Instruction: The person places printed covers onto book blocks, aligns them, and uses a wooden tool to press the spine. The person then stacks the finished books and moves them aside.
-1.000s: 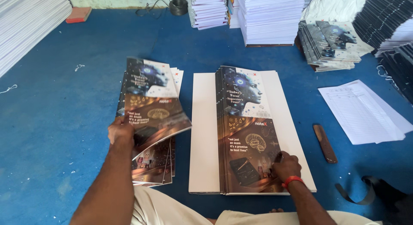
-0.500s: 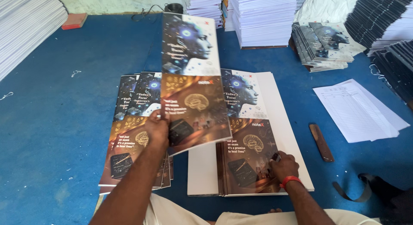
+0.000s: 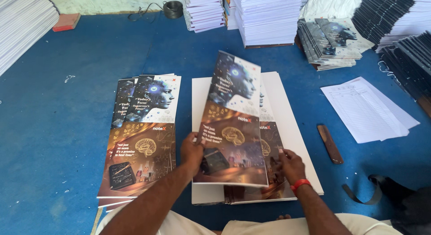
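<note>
Your left hand (image 3: 192, 150) is clamped on the lower left edge of a glossy printed cover sheet (image 3: 233, 122), thumb on top, fingers underneath; the sheet is lifted and tilted, its top end bowing up over the white board (image 3: 294, 127) in front of you; your right hand (image 3: 289, 165), with a red band at the wrist, pinches the sheet's lower right edge and also rests on the covers beneath it; so both hands are grasping the same sheet, neither one loose; that sheet shows a pale robotic head in profile above and a golden brain on a dark ground below; under it, a small stack of matching covers (image 3: 269, 181) lies on the board, its lower edge poking out just past your right wrist; to your left, a second pile of the same covers (image 3: 143, 136) lies flat on the blue floor mat (image 3: 54, 127), slightly fanned, well clear of your left hand; off to the right, loose white paper sheets (image 3: 366, 109) lie on the mat, with a brown flat stick (image 3: 330, 144) between them and the board; further back stand tall white paper stacks (image 3: 265, 15), another heap of printed covers (image 3: 330, 42), and a coil of black cord (image 3: 173, 9)
</note>
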